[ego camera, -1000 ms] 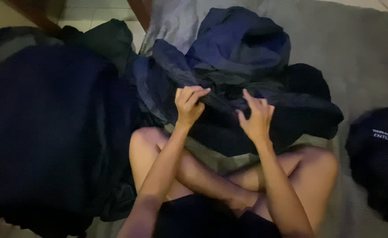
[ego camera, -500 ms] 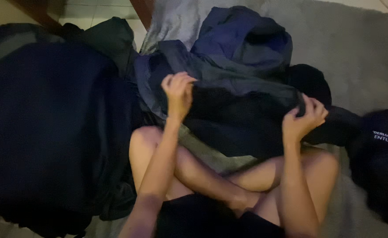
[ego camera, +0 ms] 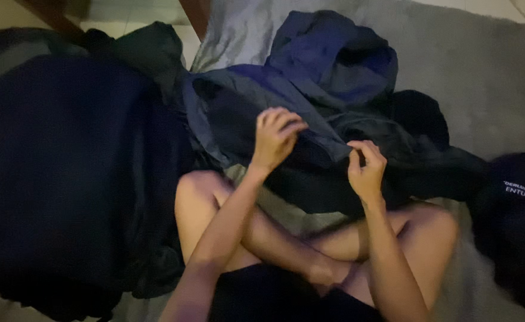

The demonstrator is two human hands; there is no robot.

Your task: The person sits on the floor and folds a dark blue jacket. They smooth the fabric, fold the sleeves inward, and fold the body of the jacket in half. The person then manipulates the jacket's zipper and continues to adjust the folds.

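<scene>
a big dark navy spread of cloth (ego camera: 65,179) fills the left half of the frame, flat and almost black in this dim light. behind everything, a grey rug (ego camera: 477,71) covers the upper right. centre frame sits the heap of clothes (ego camera: 334,77), bluish on top, darker folds below, spilling to the right. draped over the person's crossed bare legs at centre is the dark garment (ego camera: 310,173) being handled: blue-grey on its upper layer, near black beneath, with a folded edge running between the two hands. at the right edge lies a black item (ego camera: 513,220) with a small patch of white lettering near its top, apart from the heap. and now the hands: the left hand (ego camera: 274,138) is curled closed on the garment's upper edge, bunching the fabric, while the right hand (ego camera: 367,167), just right of centre, pinches that same edge between thumb and fingertips.
</scene>
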